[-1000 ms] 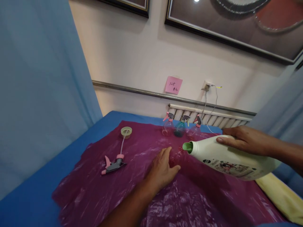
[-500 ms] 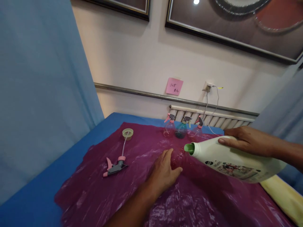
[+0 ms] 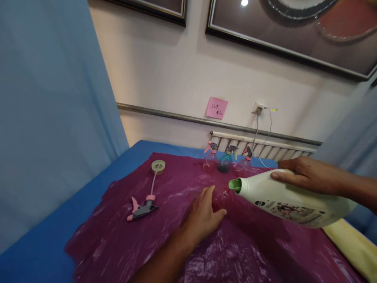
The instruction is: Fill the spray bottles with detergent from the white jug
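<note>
My right hand (image 3: 306,175) grips a large pale-green detergent bottle (image 3: 288,202), tilted nearly level. Its green pouring spout (image 3: 235,184) points left, right beside the mouth of a clear bottle body (image 3: 221,197) without its spray head. My left hand (image 3: 204,214) curves round that clear bottle, with fingers on the far side and thumb on the near side. The bottle is hard to make out against the purple plastic sheet (image 3: 132,243). Whether liquid is flowing, I cannot tell. To the left lies a pink and grey spray head (image 3: 144,208), its tube resting in a small round cap (image 3: 158,167).
Behind my hands stand three spray bottles: a clear one (image 3: 210,161), a teal one (image 3: 225,162) and another clear one (image 3: 244,165). A yellow cloth-like item (image 3: 353,243) lies at the right. Blue curtains (image 3: 53,118) hang at both sides. A radiator (image 3: 279,148) and cables are behind.
</note>
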`<action>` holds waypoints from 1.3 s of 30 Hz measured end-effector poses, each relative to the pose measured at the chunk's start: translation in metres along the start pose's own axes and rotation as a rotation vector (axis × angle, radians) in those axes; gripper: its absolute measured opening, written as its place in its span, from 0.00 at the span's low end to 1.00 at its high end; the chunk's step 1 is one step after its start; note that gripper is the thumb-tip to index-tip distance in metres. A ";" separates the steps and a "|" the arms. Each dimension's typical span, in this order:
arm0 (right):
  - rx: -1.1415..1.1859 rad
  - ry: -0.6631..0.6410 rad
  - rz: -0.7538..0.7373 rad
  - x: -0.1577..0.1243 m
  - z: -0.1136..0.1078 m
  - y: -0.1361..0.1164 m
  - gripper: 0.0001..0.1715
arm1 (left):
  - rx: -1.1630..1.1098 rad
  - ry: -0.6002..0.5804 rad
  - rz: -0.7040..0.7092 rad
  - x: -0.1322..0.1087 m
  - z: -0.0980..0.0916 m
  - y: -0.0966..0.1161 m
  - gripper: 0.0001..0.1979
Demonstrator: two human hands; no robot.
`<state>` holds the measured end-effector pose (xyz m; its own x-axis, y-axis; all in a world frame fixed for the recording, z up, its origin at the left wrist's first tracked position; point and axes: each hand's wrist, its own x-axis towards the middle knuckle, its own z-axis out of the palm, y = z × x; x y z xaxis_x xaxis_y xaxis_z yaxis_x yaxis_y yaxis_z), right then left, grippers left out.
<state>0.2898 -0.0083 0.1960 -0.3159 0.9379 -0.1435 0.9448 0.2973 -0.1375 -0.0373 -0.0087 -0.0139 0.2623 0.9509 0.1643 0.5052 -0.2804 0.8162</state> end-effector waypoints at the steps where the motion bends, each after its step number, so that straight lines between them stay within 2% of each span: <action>1: -0.003 0.002 0.000 0.000 0.000 0.000 0.37 | 0.002 -0.002 0.000 0.000 0.000 0.000 0.43; 16: -0.051 0.003 0.023 -0.002 -0.013 -0.010 0.38 | 0.022 0.000 0.029 0.002 0.001 0.001 0.42; 24: -0.048 -0.003 0.021 -0.001 -0.014 -0.007 0.37 | 0.036 0.005 0.045 0.003 0.005 0.000 0.42; 34: -0.053 0.010 0.002 -0.003 -0.019 -0.012 0.39 | 0.047 0.013 0.047 0.003 0.002 0.004 0.41; 39: -0.048 0.015 -0.008 -0.003 -0.021 -0.015 0.37 | 0.083 0.017 0.066 0.005 0.000 0.003 0.41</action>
<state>0.2784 -0.0123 0.2187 -0.3221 0.9380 -0.1278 0.9456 0.3122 -0.0916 -0.0339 -0.0046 -0.0103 0.2834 0.9319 0.2262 0.5540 -0.3517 0.7546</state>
